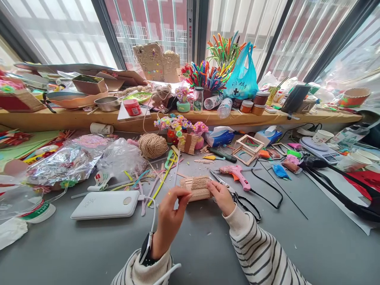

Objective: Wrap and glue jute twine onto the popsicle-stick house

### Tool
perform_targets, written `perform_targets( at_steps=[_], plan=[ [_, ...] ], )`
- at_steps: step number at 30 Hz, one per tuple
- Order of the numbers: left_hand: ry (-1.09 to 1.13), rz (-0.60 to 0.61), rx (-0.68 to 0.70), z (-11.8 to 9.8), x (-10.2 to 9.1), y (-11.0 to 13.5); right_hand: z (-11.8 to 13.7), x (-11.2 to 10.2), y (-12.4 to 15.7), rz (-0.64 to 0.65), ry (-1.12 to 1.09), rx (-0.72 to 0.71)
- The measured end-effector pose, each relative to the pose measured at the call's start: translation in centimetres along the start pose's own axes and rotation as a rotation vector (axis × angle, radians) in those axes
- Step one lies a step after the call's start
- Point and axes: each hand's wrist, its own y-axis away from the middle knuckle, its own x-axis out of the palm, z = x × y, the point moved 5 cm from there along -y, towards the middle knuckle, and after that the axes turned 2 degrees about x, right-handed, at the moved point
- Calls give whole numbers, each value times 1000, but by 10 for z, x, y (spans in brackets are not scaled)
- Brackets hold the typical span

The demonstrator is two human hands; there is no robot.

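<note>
Tan twine (199, 182) wraps the stick piece (200, 194), right fingers (214, 187) pinching its three-o'clock end, left fingers (179, 192) nearly closed at nine o'clock, hold unclear; winding seems underway, calling next for steady tension.

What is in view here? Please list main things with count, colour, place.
Craft piece: one, tan, centre
Twine ball: one, brown, left of centre
Glue gun: one, pink, right of piece
Scissors: one pair, black-handled, near glue gun
Power bank: one, white, table left
Scale: one, white, table right
Shopping bag: one, blue, shelf
Pipe cleaners: many, multicoloured, shelf
Sleeves: two, striped cream, foreground
Left hand: one, bare, beside piece
Right hand: one, bare, holding piece
</note>
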Motion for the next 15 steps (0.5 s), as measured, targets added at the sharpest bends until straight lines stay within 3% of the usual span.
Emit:
perform_targets(
  at_steps=[5,8,12,15],
  plan=[
    [64,108,59,-20,11,4,0,2,-1,31,-59,39],
    [113,141,50,-29,8,7,1,1,0,31,-74,47],
    [208,57,37,-37,-18,6,1,1,0,30,-81,57],
    [214,-174,-12,-39,-53,0,1,1,1,29,-88,63]
  ],
)
